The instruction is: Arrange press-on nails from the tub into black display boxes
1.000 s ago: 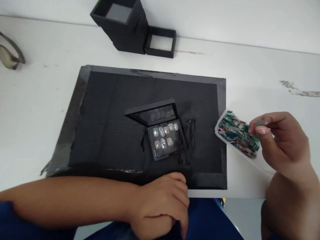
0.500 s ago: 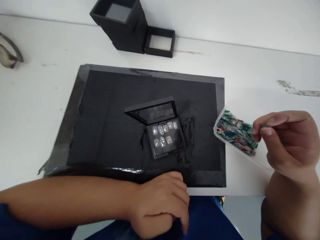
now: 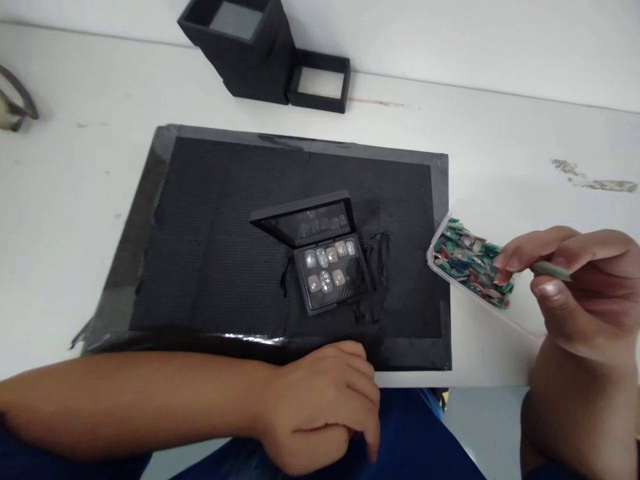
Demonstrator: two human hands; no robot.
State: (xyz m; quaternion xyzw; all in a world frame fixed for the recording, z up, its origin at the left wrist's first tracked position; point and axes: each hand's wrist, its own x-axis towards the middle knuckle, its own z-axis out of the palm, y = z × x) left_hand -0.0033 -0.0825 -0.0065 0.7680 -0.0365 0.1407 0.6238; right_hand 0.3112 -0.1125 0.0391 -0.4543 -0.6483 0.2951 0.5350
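Observation:
My right hand [image 3: 575, 280] is held above the right end of a clear plastic tub [image 3: 434, 267], pinching one green press-on nail [image 3: 552, 271] between thumb and fingers. The tub holds many loose press-on nails [image 3: 470, 257], mostly green with some pink and pale ones. My left hand [image 3: 325, 407] rests at the table's front edge, fingers loosely curled and palm hidden; nothing shows in it. Beyond it, a small black case [image 3: 333, 307] stands with its mirrored lid [image 3: 310, 220] raised. Inside sit two rows of pale grey decorated nails [image 3: 326, 280]; the lower row is shorter.
Under the case lies a black board [image 3: 225, 233] edged with tape, on a white table [image 3: 50, 200]. At the back stand a stack of black boxes [image 3: 260, 67] and a low black tray [image 3: 345, 87]. A dark curved object [image 3: 17, 100] lies at far left.
My right hand's fingers have spread somewhat, and the green nail has turned so more of its face shows. My left hand and the case stay in place.

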